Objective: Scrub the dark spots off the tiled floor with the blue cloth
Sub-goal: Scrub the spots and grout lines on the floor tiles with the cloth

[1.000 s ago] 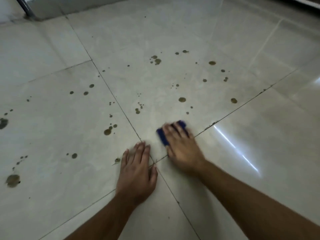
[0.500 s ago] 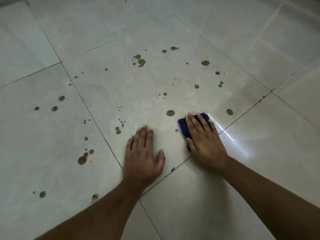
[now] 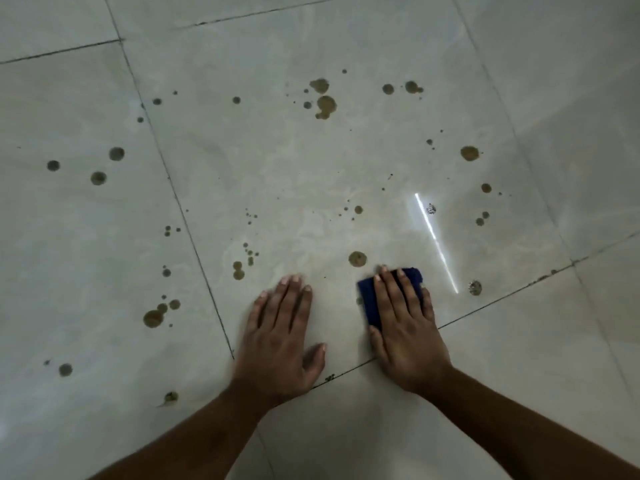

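The right hand [image 3: 403, 327] presses flat, fingers straight, on the folded blue cloth [image 3: 372, 303] on the pale glossy tiled floor [image 3: 519, 358]. Left of the cloth, the left hand [image 3: 280, 337] rests spread. Scrubbing appears under way; the round brown spot [image 3: 357, 259] just beyond the cloth probably comes next.

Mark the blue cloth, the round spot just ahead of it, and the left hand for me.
blue cloth [image 3: 367, 301]: head view, its exposed left edge.
round spot [image 3: 357, 259]: head view, its centre.
left hand [image 3: 280, 336]: head view, back of the hand, flat on the tile.
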